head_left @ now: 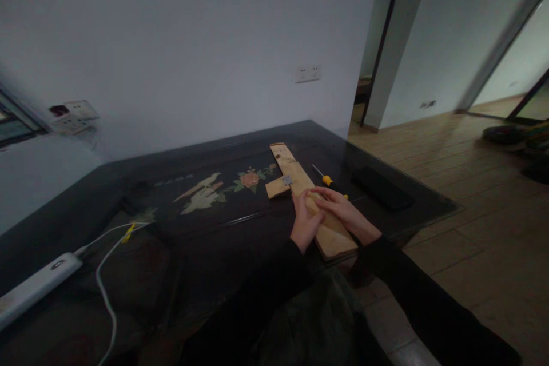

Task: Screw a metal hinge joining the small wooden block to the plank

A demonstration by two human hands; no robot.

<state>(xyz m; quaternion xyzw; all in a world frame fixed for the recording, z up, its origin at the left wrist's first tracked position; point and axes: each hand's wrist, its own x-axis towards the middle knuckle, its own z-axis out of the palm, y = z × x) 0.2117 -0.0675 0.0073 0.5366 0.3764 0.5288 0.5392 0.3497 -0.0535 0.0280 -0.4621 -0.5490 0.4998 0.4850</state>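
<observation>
A long, pale wooden board lies slantwise on the dark table, its near end by the front edge. My left hand is closed at its left side, with the thumb over the top face. From the right, my right hand reaches across the board, fingers bent and close together near my left fingertips. Anything small between those fingertips is too hidden to make out. Just beyond my hands, a grey metal piece sits where a short wooden piece meets the board's left side.
Right of the board lies a screwdriver with a yellow and black handle, partly behind my right hand. A black flat object rests farther right. A white power strip and its cable occupy the left. The wall stands behind the table.
</observation>
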